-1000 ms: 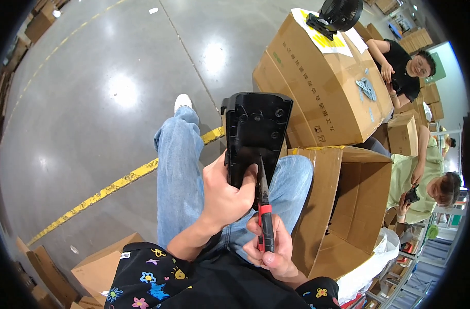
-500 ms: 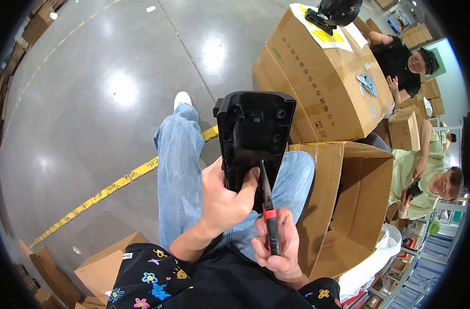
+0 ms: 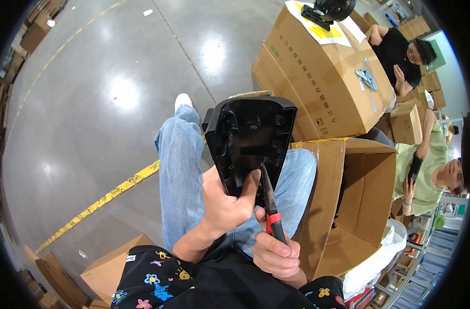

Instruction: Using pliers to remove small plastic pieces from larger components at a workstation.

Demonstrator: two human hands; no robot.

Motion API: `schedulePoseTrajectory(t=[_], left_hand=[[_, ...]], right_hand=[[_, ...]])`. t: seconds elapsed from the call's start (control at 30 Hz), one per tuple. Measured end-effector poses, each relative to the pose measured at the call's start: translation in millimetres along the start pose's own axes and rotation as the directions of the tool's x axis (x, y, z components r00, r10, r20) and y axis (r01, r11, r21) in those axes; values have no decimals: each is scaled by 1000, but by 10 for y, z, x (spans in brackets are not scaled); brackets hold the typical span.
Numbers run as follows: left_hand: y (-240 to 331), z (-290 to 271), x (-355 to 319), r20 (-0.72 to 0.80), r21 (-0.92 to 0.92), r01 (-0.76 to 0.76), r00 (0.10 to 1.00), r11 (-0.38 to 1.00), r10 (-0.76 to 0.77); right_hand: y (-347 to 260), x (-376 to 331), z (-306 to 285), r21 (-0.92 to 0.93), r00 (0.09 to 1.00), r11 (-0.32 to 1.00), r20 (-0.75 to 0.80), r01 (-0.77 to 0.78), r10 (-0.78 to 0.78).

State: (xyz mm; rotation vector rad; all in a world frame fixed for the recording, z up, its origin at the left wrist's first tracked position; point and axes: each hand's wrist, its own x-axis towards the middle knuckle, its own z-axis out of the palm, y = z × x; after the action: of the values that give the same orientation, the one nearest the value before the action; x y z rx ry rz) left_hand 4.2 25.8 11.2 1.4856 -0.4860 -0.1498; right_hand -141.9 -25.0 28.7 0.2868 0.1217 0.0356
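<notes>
A black plastic housing, with small round bosses on its inner face, is held above my lap. My left hand grips its lower left side, the thumb lying across the inside. In my right hand are long-nose pliers with red and black handles. Their metal jaws point up along the housing's lower right inner edge, close to my left thumb. Whether the jaw tips grip anything is too small to tell.
An open cardboard box stands right of my knee. Behind it a large carton carries a black fan and a bluish-grey item. Two people sit at the right. A yellow floor line runs at the left.
The housing has tipped and shifted slightly left. My right hand's fingers have wrapped further round the pliers' handles. At the right, the person in green has moved the dark part they hold.
</notes>
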Motion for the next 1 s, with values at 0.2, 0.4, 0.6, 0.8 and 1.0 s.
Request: schedulePoseTrajectory(t=[0.2,0.4,0.6,0.8,1.0], left_hand=[[17,-50,-17,-8,13,-15,1000,1000,15],[32,-69,42,-12,114,-54,998,992,56],[-14,-115,55,33,242,-105,994,964,100],[-24,-121,106,12,232,-120,993,965,120],[-30,-146,151,-45,257,-89,994,962,104]], right_hand=[[-163,0,168,-639,965,765,-241,-79,-101],[-383,83,384,-779,910,-590,62,-212,-409],[-487,173,759,-159,946,-966,222,-203,-236],[-438,286,751,136,913,-966,378,-218,-153],[-495,384,498,132,872,-968,472,-214,-129]])
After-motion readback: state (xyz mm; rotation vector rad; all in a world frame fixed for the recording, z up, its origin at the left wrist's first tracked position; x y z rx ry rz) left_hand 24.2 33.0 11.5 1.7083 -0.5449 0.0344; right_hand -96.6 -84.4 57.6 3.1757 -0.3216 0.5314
